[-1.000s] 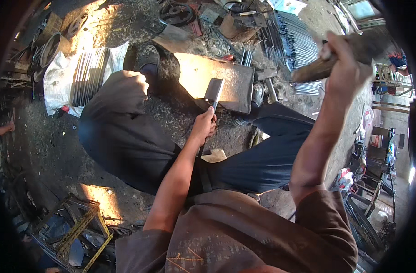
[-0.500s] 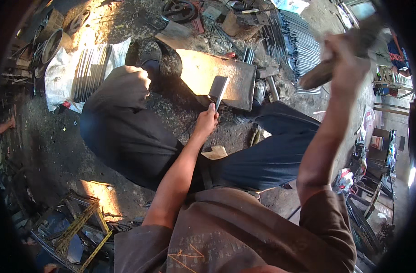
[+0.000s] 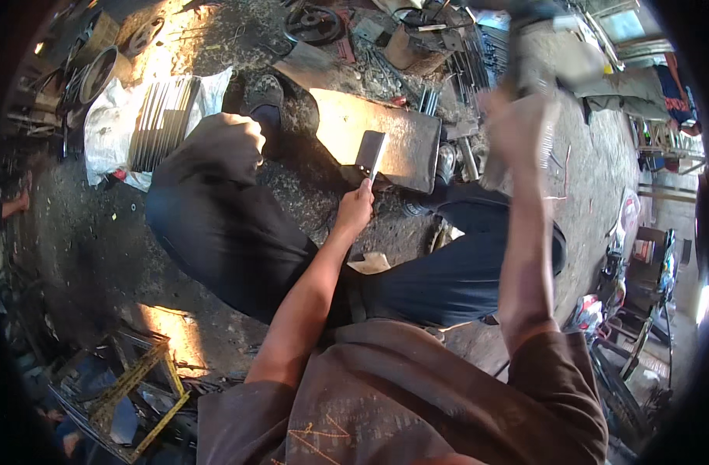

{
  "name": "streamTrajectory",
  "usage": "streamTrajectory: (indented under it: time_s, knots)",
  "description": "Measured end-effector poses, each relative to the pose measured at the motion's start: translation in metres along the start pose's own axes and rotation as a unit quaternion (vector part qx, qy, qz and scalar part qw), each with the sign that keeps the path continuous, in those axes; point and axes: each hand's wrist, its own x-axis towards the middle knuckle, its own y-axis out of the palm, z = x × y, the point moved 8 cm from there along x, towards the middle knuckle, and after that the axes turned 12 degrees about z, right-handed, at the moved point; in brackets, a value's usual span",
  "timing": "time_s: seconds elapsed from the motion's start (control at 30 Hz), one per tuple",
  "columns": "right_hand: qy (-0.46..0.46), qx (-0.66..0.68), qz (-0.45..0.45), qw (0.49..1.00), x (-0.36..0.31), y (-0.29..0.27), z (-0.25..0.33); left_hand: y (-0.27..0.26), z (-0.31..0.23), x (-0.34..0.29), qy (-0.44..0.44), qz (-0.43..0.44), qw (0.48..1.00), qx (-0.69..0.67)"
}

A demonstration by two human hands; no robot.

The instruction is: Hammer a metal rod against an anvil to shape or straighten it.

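My left hand (image 3: 356, 208) is closed round the narrow shank of a dark, cleaver-shaped metal blade (image 3: 369, 150). The blade rests on or just over a broad sunlit metal plate (image 3: 411, 147) lying between my feet; whether they touch I cannot tell. Raised at the right, my right hand (image 3: 519, 128) grips a heavy hammer-like tool (image 3: 528, 68). Motion smears both hand and tool, so the shape of its head is unclear. One part of the tool reaches up beyond the fist, and a paler end sticks out below it.
Thin metal bars (image 3: 162, 124) lie on a white sack (image 3: 105, 118) at the left. Behind the plate are a round wheel (image 3: 313, 23) and scattered metal pieces. A yellow metal frame (image 3: 134, 380) stands at the lower left. Another person's foot (image 3: 15, 204) shows at the left edge.
My right hand and its tool have swung inward, to the left, and the tool has turned more upright. My left hand keeps its grip on the blade. The view has shifted slightly.
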Motion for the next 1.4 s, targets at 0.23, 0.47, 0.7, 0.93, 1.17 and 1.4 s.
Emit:
streamTrajectory:
  time_s: [0.23,0.47,0.7,0.93,1.17,1.4]
  knots:
    - [-0.465,0.163,-0.217,0.843,-0.036,-0.032,0.024,0.006,0.0,-0.005,-0.044,0.021,0.999,-0.001]
    - [-0.026,-0.048,0.059,0.997,0.001,0.103,-0.054,0.014,0.003,-0.01,-0.062,0.076,0.993,-0.059]
    - [-0.306,0.198,-0.177,0.914,-0.011,-0.07,0.073,0.006,0.002,-0.017,-0.097,0.034,0.994,-0.038]
    - [0.001,-0.113,0.17,0.979,-0.04,0.153,-0.118,0.03,0.015,-0.005,-0.083,0.085,0.992,-0.041]
    - [-0.105,0.085,-0.058,0.989,0.008,-0.027,0.018,0.003,0.014,-0.007,-0.057,-0.038,0.995,0.078]
    - [-0.29,0.182,-0.082,0.936,-0.022,0.069,-0.067,0.006,0.005,0.005,-0.067,-0.047,0.986,0.145]
